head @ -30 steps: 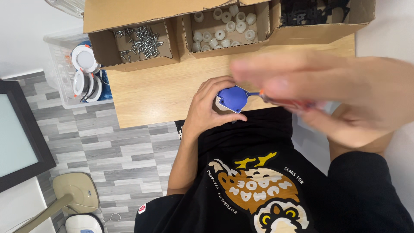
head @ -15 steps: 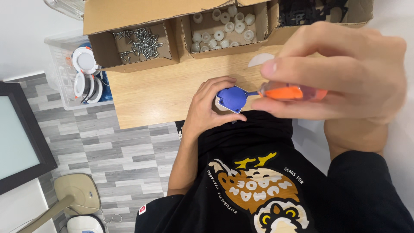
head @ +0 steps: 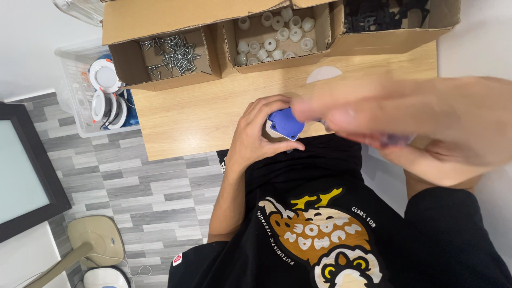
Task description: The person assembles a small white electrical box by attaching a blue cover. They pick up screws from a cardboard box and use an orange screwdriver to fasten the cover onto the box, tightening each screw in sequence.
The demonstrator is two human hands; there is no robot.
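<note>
My left hand (head: 255, 136) grips a small blue plastic part (head: 285, 122) with a white round piece under it, at the near edge of the wooden table (head: 197, 117). My right hand (head: 426, 122) is close to the camera and blurred by motion, with its fingers curled together. A dim sliver of the orange-handled screwdriver (head: 396, 140) shows under those fingers; its tip is hidden. The right hand hovers just right of the blue part.
Three open cardboard boxes line the table's far side: one with screws (head: 170, 53), one with white plastic caps (head: 274, 32), one with dark parts (head: 394, 21). A white disc (head: 324, 73) lies on the table. A clear bin of round white lamps (head: 104, 90) stands left.
My right hand has swung into fast motion and now blurs across the view, covering the screwdriver that showed clearly before. My left hand and the blue part have stayed put.
</note>
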